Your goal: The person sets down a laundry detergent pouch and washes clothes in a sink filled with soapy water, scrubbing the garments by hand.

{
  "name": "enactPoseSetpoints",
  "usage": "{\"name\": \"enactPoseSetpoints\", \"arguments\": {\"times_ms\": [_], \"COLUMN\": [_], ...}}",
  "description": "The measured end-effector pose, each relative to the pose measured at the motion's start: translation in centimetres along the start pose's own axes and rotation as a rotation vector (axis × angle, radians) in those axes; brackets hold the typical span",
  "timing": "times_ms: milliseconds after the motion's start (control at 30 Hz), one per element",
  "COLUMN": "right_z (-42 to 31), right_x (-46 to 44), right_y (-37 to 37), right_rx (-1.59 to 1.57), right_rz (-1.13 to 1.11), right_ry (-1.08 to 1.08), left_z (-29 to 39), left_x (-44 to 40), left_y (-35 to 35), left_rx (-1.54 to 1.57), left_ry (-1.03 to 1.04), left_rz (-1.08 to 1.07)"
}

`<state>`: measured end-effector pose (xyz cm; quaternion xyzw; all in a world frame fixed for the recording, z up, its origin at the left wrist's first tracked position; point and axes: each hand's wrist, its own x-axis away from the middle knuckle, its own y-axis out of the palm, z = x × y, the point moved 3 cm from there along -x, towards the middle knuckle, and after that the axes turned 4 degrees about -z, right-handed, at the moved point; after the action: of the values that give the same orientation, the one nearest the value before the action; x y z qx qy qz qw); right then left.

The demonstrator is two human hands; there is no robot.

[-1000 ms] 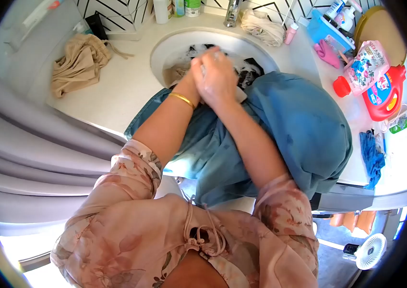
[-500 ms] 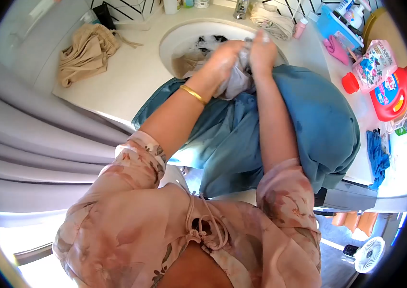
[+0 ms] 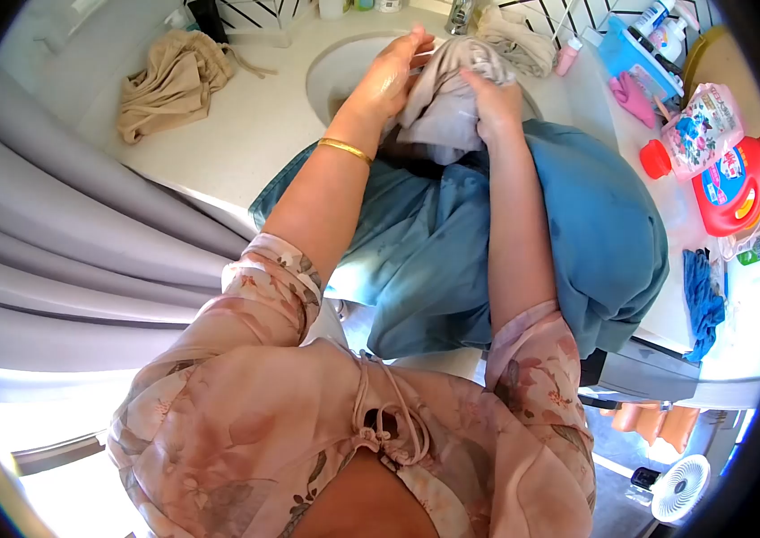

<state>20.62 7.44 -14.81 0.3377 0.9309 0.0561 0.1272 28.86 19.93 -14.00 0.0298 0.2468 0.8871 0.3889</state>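
A bunched, wet-looking light grey-beige garment (image 3: 450, 94) is lifted above the white sink (image 3: 324, 76). My right hand (image 3: 495, 103) grips its right side, thumb on top. At the garment's left edge is my left hand (image 3: 386, 82), wet, with fingers stretched out and partly hidden behind the cloth. A gold bangle (image 3: 345, 149) circles the left wrist. Beneath my forearms, a large teal cloth (image 3: 591, 224) drapes over the sink's front rim and the counter edge. Most of the basin's inside is hidden by my hands and the garment.
A beige garment (image 3: 174, 82) lies on the left counter (image 3: 201, 161). Behind the sink are a tap (image 3: 459, 16) and another pale cloth (image 3: 519, 43). On the right stand a blue basket (image 3: 635, 63), a floral detergent pouch (image 3: 703, 130) and a red detergent jug (image 3: 738, 188).
The light garment has been raised and spread wider, its bulk now higher between my hands. My left hand has loosened from a closed grip and stretched its fingers upward.
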Motion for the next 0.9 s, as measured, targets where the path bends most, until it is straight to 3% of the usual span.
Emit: {"name": "enactPoseSetpoints", "arguments": {"times_ms": [67,167,300,333,433,467,567,600,700,767,900], "right_z": [-0.1,-0.7,-3.2,-3.5,-3.7,-3.9,-3.9,-3.6,-3.7,-2.4,-2.1], "right_x": [-0.9,-2.1,-1.1,-0.9,-0.5,-0.5,-0.7,-1.0,-1.0,-1.9,-2.4], "right_y": [-1.3,-2.9,-3.8,-3.9,-3.8,-4.0,-4.6,-5.1,-4.8,-5.4,-6.0], "right_rx": [-0.292,-0.716,-0.931,-0.885,-0.947,-0.94,-0.939,-0.959,-0.948,-0.904,-0.563], "right_rz": [0.084,-0.015,-0.056,0.02,0.014,0.037,0.067,0.052,0.051,0.047,0.266], "right_ry": [-0.062,0.018,0.006,-0.022,-0.019,-0.024,-0.033,-0.036,-0.027,-0.008,-0.157], "left_z": [0.4,0.6,-0.8,-0.9,-3.1,-3.5,0.1,1.5,4.0,7.4,10.1], "left_x": [0.5,0.1,-0.1,0.6,-1.1,-1.6,-0.1,-0.3,-4.0,-3.6,-6.1], "left_y": [-0.9,-2.6,-3.3,-2.4,-3.5,-3.7,-2.4,-2.7,-5.6,-4.1,-3.6], "left_rx": [-0.294,-0.64,-0.946,-0.938,-0.829,-0.886,-0.554,-0.522,-0.366,-0.259,0.076], "left_ry": [-0.016,-0.097,-0.141,-0.159,-0.324,-0.271,-0.334,-0.248,-0.109,-0.131,-0.118], "left_rz": [0.008,-0.172,-0.491,-0.532,-0.295,-0.264,0.129,0.22,0.214,0.192,0.122]}}
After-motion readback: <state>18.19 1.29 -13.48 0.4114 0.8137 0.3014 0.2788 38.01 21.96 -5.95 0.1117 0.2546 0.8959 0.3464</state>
